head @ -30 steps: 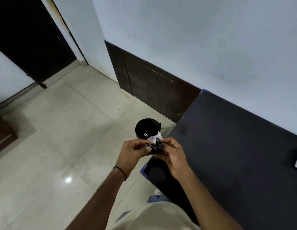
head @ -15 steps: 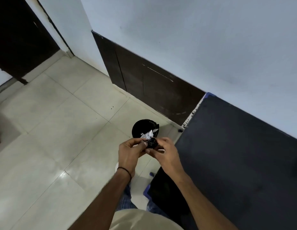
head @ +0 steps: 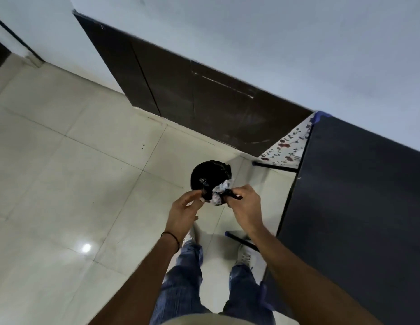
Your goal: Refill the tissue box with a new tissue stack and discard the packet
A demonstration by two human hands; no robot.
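Standing on pale tiled floor (head: 63,141) beside dark worktop (head: 359,195). Both hands raised over round black bin (head: 207,174) on floor. Crumpled packet (head: 218,195), white with dark print, held directly above bin mouth. Right hand (head: 245,202) pinched shut on packet. Left hand (head: 183,211) fingers curled at packet's left edge; actual contact cannot be told. Black band on left wrist (head: 170,238).

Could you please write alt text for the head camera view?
Two hands, left hand and right hand, hold a crumpled packet above a black bin on the tiled floor, beside a dark table.
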